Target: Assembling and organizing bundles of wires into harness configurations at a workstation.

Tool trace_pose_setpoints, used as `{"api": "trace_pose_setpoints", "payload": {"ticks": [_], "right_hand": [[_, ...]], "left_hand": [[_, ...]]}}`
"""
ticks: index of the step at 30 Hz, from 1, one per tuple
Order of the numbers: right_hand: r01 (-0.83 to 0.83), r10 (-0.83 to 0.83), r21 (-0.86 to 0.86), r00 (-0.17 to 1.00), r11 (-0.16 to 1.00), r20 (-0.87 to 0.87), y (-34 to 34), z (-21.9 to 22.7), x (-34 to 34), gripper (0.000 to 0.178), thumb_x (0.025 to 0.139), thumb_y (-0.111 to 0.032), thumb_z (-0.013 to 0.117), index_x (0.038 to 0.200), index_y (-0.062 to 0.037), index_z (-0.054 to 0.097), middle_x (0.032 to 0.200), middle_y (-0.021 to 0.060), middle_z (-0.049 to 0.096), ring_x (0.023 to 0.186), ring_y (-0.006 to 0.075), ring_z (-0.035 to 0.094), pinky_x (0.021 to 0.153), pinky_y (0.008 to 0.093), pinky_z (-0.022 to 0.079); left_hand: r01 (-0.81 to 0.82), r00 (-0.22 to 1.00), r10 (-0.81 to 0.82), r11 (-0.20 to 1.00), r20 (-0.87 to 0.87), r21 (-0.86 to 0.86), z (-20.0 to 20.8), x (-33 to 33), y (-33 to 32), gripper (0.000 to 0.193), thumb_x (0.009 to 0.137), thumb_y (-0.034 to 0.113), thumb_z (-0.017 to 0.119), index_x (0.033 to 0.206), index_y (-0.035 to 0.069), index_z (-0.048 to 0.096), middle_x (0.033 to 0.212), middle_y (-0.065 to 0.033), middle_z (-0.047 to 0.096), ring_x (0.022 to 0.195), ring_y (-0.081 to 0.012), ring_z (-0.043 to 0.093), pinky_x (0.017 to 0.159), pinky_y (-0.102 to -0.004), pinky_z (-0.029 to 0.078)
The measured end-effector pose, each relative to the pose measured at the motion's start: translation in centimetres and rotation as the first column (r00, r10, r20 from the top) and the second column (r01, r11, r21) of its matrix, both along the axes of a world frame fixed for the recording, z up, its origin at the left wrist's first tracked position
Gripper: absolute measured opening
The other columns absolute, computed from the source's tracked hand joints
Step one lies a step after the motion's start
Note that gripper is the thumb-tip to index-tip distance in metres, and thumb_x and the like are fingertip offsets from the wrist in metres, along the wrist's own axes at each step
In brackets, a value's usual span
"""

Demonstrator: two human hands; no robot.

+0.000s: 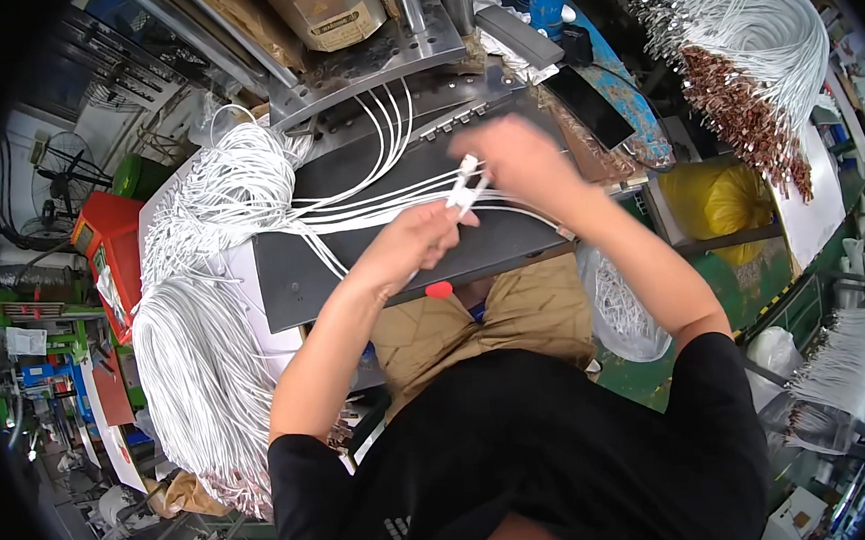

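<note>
My left hand (pixel 415 239) is closed on white cable ends with pale plugs (pixel 463 194) that stick up past its fingertips. Close beside the plugs is my right hand (pixel 520 158), smeared by motion; whether it grips one of them I cannot tell. Several white cables (pixel 348 208) run from the left across a dark metal worktop (pixel 303 279) toward both hands. Behind them, more cables curve up to a row of small metal slots (pixel 454 121) on the machine bed.
Large bundles of white cable (pixel 198 357) lie to the left, another bundle (pixel 752 27) with copper-coloured ends at the far right. A steel press frame (pixel 369 74) rises behind the worktop. A black phone (pixel 590 106) lies at right, near a yellow bag (pixel 719 205) and a clear bag (pixel 620 302).
</note>
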State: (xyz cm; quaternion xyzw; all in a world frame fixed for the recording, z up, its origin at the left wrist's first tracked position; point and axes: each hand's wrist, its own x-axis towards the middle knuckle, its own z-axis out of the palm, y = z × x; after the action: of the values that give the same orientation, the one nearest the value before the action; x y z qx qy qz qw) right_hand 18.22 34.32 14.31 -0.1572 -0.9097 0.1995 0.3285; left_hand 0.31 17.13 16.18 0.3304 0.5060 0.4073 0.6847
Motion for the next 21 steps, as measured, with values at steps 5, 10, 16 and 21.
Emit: {"api": "trace_pose_setpoints", "payload": {"ticks": [5, 10, 16, 21], "right_hand": [[-0.224, 0.028, -0.823, 0.969, 0.522, -0.246, 1.5, -1.4, -1.8, 0.028, 0.095, -0.019, 0.058, 0.118, -0.0045, 0.065, 0.108, 0.0159, 0.067, 0.101, 0.0270, 0.067, 0.089, 0.0329, 0.051], [-0.292, 0.223, -0.723, 0.956, 0.626, -0.193, -0.4, -1.5, -0.7, 0.031, 0.096, -0.027, 0.059, 0.114, -0.0028, 0.066, 0.103, 0.0166, 0.068, 0.100, 0.0285, 0.067, 0.089, 0.0344, 0.051], [0.139, -0.098, -0.069, 0.903, 0.988, 0.418, 1.7, -1.7, 0.1, 0.031, 0.095, -0.025, 0.058, 0.114, -0.0021, 0.066, 0.100, 0.0171, 0.067, 0.096, 0.0310, 0.064, 0.090, 0.0403, 0.050], [0.166, -0.216, 0.555, 0.976, 0.815, 0.025, 5.5, -1.5, -3.2, 0.035, 0.086, -0.019, 0.063, 0.117, -0.0018, 0.064, 0.105, 0.0123, 0.065, 0.097, 0.0290, 0.064, 0.086, 0.0394, 0.052]], "left_hand": [[-0.032, 0.995, 0.032, 0.999, -0.099, 0.003, -1.6, 1.2, 1.0, 0.030, 0.105, 0.029, 0.050, 0.111, 0.003, 0.064, 0.070, 0.0082, 0.039, 0.057, -0.0019, 0.031, 0.049, -0.0186, 0.023], [-0.126, 0.982, 0.142, 0.983, -0.126, 0.130, -1.6, 1.6, 3.7, 0.028, 0.105, 0.027, 0.052, 0.112, 0.003, 0.064, 0.073, 0.0053, 0.047, 0.059, -0.0038, 0.038, 0.050, -0.0194, 0.028], [-0.395, 0.903, 0.389, 0.919, 0.182, -0.002, -2.8, -3.3, 6.5, 0.030, 0.103, 0.021, 0.055, 0.124, 0.000, 0.062, 0.090, -0.0045, 0.066, 0.072, -0.0109, 0.060, 0.062, -0.0233, 0.049], [-0.408, 0.903, 0.406, 0.913, 0.140, -0.011, -3.7, -3.4, 7.4, 0.033, 0.102, 0.020, 0.057, 0.125, -0.003, 0.061, 0.098, -0.0089, 0.069, 0.080, -0.0139, 0.066, 0.072, -0.0266, 0.055]]}}
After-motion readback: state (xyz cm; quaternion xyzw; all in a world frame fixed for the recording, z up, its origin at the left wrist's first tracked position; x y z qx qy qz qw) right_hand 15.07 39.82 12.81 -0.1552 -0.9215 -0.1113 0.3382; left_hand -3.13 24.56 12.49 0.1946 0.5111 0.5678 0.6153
